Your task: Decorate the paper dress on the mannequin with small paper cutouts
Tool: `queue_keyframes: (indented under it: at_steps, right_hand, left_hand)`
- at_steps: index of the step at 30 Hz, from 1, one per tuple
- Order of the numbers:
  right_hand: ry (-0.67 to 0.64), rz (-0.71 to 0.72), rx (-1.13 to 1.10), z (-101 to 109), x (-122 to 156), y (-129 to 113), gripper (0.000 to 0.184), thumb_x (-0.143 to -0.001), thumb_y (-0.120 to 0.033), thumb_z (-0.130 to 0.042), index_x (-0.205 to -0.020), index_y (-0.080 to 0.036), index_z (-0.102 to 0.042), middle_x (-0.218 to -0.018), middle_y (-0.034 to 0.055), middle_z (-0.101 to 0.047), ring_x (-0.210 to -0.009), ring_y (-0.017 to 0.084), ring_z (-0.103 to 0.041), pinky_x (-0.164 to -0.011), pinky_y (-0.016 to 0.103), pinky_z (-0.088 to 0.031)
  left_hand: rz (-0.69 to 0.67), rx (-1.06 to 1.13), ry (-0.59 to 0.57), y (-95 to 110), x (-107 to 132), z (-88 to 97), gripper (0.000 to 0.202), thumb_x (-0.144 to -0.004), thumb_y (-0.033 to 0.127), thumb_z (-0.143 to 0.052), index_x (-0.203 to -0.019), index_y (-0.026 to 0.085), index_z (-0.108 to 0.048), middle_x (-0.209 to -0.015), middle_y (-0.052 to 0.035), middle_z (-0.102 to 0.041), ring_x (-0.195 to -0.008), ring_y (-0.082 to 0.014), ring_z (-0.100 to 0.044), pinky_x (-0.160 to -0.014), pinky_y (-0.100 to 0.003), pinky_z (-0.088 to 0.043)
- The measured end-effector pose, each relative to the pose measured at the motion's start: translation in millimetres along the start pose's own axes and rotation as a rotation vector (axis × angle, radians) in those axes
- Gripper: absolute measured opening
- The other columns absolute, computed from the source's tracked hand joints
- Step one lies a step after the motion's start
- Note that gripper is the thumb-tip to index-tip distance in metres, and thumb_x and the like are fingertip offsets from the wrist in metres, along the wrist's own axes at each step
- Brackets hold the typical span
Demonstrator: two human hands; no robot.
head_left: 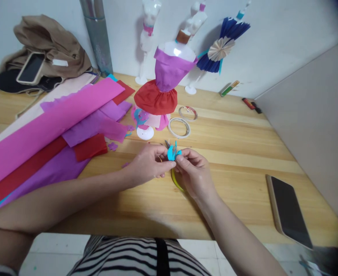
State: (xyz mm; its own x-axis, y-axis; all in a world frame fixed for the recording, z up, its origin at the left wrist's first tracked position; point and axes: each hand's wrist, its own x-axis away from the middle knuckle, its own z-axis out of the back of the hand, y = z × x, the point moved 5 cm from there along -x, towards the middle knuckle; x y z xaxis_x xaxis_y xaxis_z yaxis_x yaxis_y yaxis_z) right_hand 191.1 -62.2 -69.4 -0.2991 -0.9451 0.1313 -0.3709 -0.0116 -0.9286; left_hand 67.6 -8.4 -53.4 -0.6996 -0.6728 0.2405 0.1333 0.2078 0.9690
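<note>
A small cut piece of blue crepe paper [172, 152] with curled strips is pinched between both hands over the table. My left hand [150, 161] grips its left side, thumb and fingers together. My right hand [194, 168] has its right side between thumb and forefinger. Scissors [177, 181] with yellow-green handles lie on the table under the hands, partly hidden. Just beyond stands a mannequin figure in a purple paper top [171, 71] and a red gathered paper skirt [156, 99], on a white round base [145, 133].
Folded pink crepe paper [56, 122] and other purple and red sheets cover the left side. Two rolls of tape [179, 128] lie behind my hands. A phone [290, 209] rests at the right edge. More mannequins, one in a blue pleated dress [210, 62], and a flask [98, 42] stand by the wall.
</note>
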Motion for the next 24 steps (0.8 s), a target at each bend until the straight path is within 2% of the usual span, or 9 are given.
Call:
queue_keyframes:
  at_steps: [3,7,9,12,15,17,20,24]
  right_hand:
    - [-0.008,0.004,0.019,-0.8,-0.2,0.8,0.029,-0.065,-0.042,-0.094,-0.069,-0.022,-0.072,-0.055,-0.0054,-0.054,-0.05,0.01,-0.038,-0.052,0.027,-0.03]
    - [0.037,0.041,0.023,4.8,-1.2,-3.6,0.03,-0.068,-0.042,-0.091,-0.066,-0.022,-0.069,-0.051,-0.0052,-0.051,-0.047,0.01,-0.038,-0.049,0.026,-0.028]
    - [0.001,0.01,0.037,5.8,-0.5,-3.4,0.036,-0.072,-0.047,-0.087,-0.061,-0.021,-0.065,-0.047,-0.0044,-0.049,-0.043,0.009,-0.036,-0.045,0.026,-0.025]
    - [-0.136,-0.074,0.098,1.0,3.8,1.6,0.04,-0.075,-0.053,-0.084,-0.062,-0.019,-0.066,-0.046,-0.0038,-0.05,-0.04,0.009,-0.035,-0.043,0.026,-0.021]
    - [-0.244,-0.064,0.113,-6.1,8.7,3.6,0.035,-0.074,-0.049,-0.086,-0.067,-0.02,-0.068,-0.052,-0.0035,-0.054,-0.046,0.01,-0.041,-0.047,0.025,-0.029]
    - [-0.272,-0.05,0.087,-8.8,9.8,3.1,0.033,-0.073,-0.049,-0.087,-0.072,-0.021,-0.07,-0.055,-0.0033,-0.057,-0.05,0.011,-0.046,-0.05,0.026,-0.036]
    - [-0.289,-0.12,0.03,-9.2,8.9,3.5,0.037,-0.071,-0.055,-0.087,-0.075,-0.021,-0.071,-0.057,-0.0022,-0.059,-0.047,0.012,-0.049,-0.047,0.026,-0.039]
    - [-0.268,-0.247,-0.053,-8.7,6.9,4.4,0.045,-0.066,-0.062,-0.086,-0.072,-0.02,-0.072,-0.061,-0.0002,-0.061,-0.045,0.012,-0.053,-0.039,0.024,-0.043]
  left_hand:
    - [-0.071,-0.096,0.043,1.6,1.2,0.2,0.022,-0.08,0.022,-0.061,-0.063,0.018,-0.049,-0.054,0.0049,-0.049,-0.05,-0.0075,-0.049,-0.048,-0.019,-0.036]
    - [-0.235,-0.314,0.113,9.8,2.6,5.4,0.025,-0.082,0.017,-0.056,-0.061,0.019,-0.043,-0.057,0.0048,-0.042,-0.056,-0.0081,-0.04,-0.052,-0.021,-0.029]
    - [-0.34,-0.543,0.177,16.4,5.3,8.7,0.025,-0.083,0.015,-0.053,-0.061,0.019,-0.041,-0.058,0.004,-0.041,-0.058,-0.0096,-0.039,-0.055,-0.024,-0.029]
    - [-0.557,-0.954,0.261,26.8,12.9,8.7,0.023,-0.086,0.013,-0.05,-0.064,0.019,-0.047,-0.061,0.0013,-0.047,-0.061,-0.0121,-0.044,-0.059,-0.027,-0.031]
    - [-0.815,-1.305,0.357,34.1,23.3,3.7,0.027,-0.092,0.012,-0.046,-0.069,0.018,-0.058,-0.063,-0.0022,-0.054,-0.06,-0.0144,-0.047,-0.056,-0.03,-0.029]
    - [-0.931,-1.46,0.4,36.7,28.3,0.0,0.033,-0.096,0.012,-0.042,-0.071,0.018,-0.062,-0.062,-0.0035,-0.055,-0.059,-0.0153,-0.048,-0.054,-0.032,-0.028]
    - [-0.959,-1.555,0.382,39.1,29.5,-3.4,0.037,-0.099,0.013,-0.04,-0.071,0.018,-0.064,-0.061,-0.004,-0.055,-0.058,-0.015,-0.048,-0.053,-0.032,-0.026]
    - [-0.894,-1.507,0.274,40.1,26.2,-5.9,0.037,-0.099,0.015,-0.04,-0.071,0.018,-0.063,-0.06,-0.0043,-0.053,-0.056,-0.0145,-0.045,-0.052,-0.033,-0.023]
